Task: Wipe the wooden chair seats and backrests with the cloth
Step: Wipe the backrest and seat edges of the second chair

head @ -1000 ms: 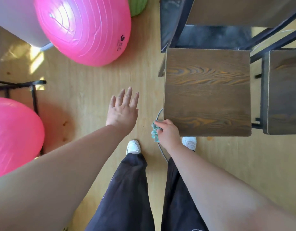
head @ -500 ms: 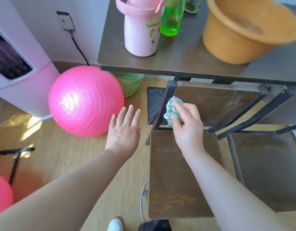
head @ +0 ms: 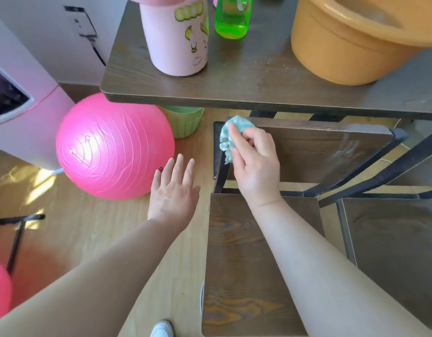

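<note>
Fingers (head: 237, 144) of the right hand (head: 257, 166) pinch the crumpled teal cloth (head: 225, 136) against the backrest (head: 319, 152), at its top left corner above the seat (head: 244, 263). Beside the seat the left hand (head: 172, 194) hovers flat, fingers straight and close together. Cartoon drawings mark the pink flask (head: 176, 37) — the small dark print on the ball (head: 112, 147) is unreadable, and the orange basin (head: 355, 45) is cut off.

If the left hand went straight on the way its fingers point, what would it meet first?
From the left hand, likely the green bin under the table, passing close beside the pink ball; depth is unclear.
</note>
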Tool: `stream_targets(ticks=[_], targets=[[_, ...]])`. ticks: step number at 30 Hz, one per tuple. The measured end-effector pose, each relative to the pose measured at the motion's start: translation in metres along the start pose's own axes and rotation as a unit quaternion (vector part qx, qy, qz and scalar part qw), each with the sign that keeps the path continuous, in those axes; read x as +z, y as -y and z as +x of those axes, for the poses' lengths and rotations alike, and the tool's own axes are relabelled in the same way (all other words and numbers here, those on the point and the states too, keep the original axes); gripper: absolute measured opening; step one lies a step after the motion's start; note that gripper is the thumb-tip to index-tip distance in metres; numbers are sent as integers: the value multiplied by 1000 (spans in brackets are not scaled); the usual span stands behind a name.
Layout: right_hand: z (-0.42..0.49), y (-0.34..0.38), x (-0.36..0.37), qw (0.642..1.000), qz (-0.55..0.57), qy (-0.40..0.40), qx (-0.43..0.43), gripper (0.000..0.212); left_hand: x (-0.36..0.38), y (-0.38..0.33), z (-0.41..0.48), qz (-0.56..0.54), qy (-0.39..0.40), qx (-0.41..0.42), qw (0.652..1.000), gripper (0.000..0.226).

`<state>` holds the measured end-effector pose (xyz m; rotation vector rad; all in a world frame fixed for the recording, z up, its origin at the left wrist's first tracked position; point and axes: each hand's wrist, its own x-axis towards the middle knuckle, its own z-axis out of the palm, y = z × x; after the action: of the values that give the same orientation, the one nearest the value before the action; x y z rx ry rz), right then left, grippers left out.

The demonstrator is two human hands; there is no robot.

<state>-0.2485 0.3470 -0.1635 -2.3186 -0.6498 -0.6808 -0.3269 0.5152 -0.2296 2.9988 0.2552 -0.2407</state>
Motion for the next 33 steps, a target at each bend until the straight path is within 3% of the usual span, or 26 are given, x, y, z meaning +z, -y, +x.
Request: stream_targets(ticks=[5, 9, 11, 13, 15, 17, 24, 29, 33], targets=[[-20, -16, 18, 1000, 7, 3, -30, 31, 28, 7, -5, -14, 15, -27, 999, 63], [-58, -30, 39, 994, -3, 110, -13, 33, 44, 8, -6, -14, 29, -40, 999, 64], [-78, -37, 53, 984, 8, 171, 37, 33, 52, 9, -4, -13, 35, -44, 998, 64], [-96, -44, 70, 977, 6, 202, 71, 38, 59, 9, -1, -11, 41, -48, 998, 64], [-113, -50, 86, 973, 3, 217, 75, 30, 67, 10, 0, -9, 46, -51, 998, 64], [-130, -55, 100, 966, -13, 250, 57, 47, 74, 10, 1, -8, 49, -53, 997, 64], [-149, -69, 127, 910, -85, 387, 124, 52, 86, 10, -5, 14, 60, -41, 997, 64], [-139, -53, 114, 897, -85, 407, 152, 42, 69, 6, -12, 35, 62, -14, 997, 65], [-123, -30, 67, 943, -55, 313, 101, 47, 38, 3, -17, 39, 37, 11, 998, 66]])
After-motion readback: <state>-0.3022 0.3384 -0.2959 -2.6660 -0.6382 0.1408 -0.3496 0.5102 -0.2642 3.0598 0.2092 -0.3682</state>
